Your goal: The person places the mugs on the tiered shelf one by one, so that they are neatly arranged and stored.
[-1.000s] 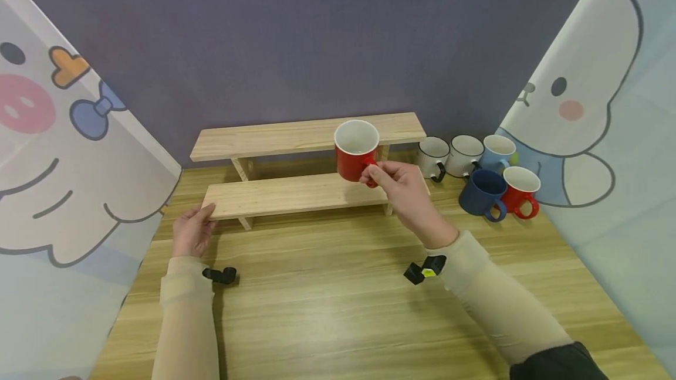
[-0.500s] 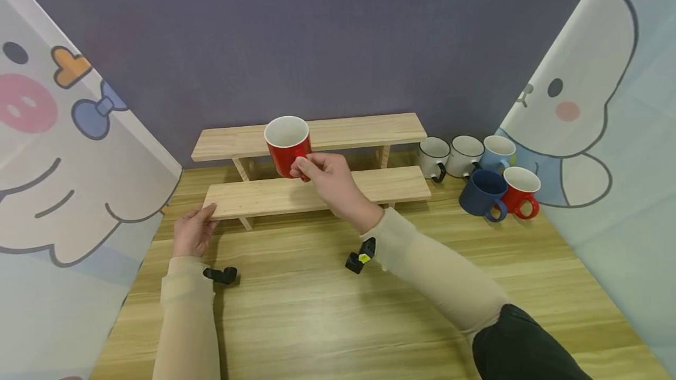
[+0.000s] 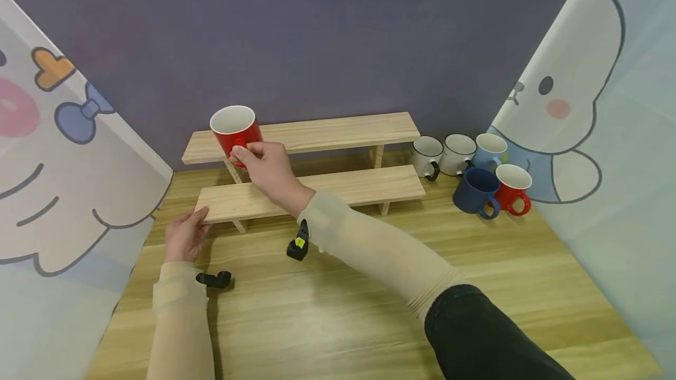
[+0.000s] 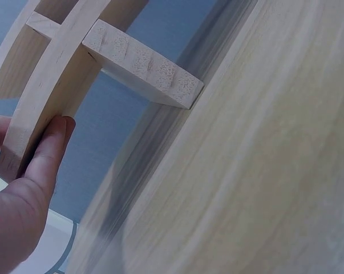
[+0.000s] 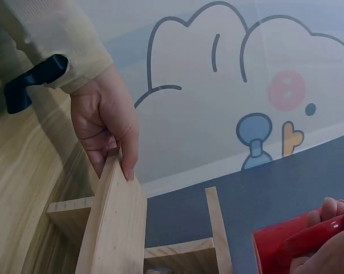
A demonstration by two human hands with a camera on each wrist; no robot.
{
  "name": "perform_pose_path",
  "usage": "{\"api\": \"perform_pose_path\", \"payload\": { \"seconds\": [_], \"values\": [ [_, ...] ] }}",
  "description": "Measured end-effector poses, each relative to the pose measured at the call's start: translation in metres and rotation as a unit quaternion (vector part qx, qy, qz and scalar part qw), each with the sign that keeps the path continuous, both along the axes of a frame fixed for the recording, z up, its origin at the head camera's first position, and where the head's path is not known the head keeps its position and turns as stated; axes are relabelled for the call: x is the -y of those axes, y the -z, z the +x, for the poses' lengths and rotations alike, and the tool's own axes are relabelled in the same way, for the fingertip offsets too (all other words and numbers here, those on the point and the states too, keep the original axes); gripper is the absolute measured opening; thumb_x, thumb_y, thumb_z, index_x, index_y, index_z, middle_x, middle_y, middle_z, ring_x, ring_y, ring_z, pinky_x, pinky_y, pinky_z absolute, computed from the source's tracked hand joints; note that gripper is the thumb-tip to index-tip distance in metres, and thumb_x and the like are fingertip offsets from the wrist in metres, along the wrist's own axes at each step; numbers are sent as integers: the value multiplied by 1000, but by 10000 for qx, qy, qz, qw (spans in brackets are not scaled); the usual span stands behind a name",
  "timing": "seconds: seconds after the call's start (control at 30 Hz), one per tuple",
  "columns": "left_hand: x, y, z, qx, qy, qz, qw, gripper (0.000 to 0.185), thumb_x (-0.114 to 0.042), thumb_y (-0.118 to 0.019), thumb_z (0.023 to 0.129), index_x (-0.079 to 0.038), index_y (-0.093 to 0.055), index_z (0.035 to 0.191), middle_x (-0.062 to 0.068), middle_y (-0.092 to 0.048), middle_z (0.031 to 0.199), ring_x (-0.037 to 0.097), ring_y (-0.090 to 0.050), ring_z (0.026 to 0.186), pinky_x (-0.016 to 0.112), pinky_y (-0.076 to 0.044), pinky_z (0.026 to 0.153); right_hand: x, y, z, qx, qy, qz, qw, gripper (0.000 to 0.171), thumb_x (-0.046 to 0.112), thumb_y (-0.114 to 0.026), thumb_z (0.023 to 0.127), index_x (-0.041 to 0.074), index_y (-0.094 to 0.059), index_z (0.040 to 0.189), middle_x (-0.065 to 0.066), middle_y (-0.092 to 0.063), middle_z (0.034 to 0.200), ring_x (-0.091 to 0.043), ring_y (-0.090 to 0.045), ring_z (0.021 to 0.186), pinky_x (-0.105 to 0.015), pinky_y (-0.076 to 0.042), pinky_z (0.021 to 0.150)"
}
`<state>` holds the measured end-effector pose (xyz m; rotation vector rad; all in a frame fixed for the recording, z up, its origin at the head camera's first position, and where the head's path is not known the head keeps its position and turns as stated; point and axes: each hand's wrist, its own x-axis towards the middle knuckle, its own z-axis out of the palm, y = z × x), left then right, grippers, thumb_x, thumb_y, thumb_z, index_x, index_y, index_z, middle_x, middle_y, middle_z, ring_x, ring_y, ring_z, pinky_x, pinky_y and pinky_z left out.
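My right hand (image 3: 264, 164) pinches the handle of a red mug (image 3: 235, 129) with a white inside and holds it upright in the air over the left end of the upper wooden shelf (image 3: 327, 131). The right wrist view shows the red mug (image 5: 280, 246) at the lower right with fingers (image 5: 326, 254) round its handle. My left hand (image 3: 182, 234) grips the left end of the lower shelf (image 3: 348, 187), thumb on top. In the left wrist view the left hand's thumb (image 4: 46, 149) lies against the shelf board (image 4: 57, 85).
Several mugs stand on the table right of the shelf: two white ones (image 3: 428, 156), a light blue one (image 3: 488, 150), a dark blue one (image 3: 476, 191) and a red one (image 3: 511, 184). Cartoon curtains (image 3: 58, 151) hang at both sides. The wooden table (image 3: 359, 309) stretches in front.
My right hand has carried the red mug leftward, from the shelf's right part to above its left end. The left hand has stayed on the lower shelf's end.
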<state>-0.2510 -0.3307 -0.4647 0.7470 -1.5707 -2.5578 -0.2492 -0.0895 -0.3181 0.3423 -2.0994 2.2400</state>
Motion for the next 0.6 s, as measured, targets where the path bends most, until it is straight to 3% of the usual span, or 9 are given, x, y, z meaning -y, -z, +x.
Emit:
{"api": "perform_pose_path", "payload": {
  "seconds": [0.33, 0.6],
  "values": [
    [3, -1, 3, -48, -110, 87, 9999, 40, -4, -77, 93, 0, -51, 122, 6, -65, 87, 13, -66, 68, 21, -58, 59, 41, -8, -15, 77, 321, -143, 9994, 17, 14, -69, 100, 0, -78, 100, 4, -74, 82, -3, -69, 83, -15, -53, 76],
    [3, 0, 4, -112, -30, 182, 9998, 27, -3, -78, 92, 0, -58, 110, 7, -66, 84, 14, -65, 65, 22, -57, 57, 60, -8, -31, -17, 835, 399, 9957, 16, 17, -72, 99, 6, -81, 94, 9, -73, 78, 0, -59, 80, -16, -48, 67]
  ]
}}
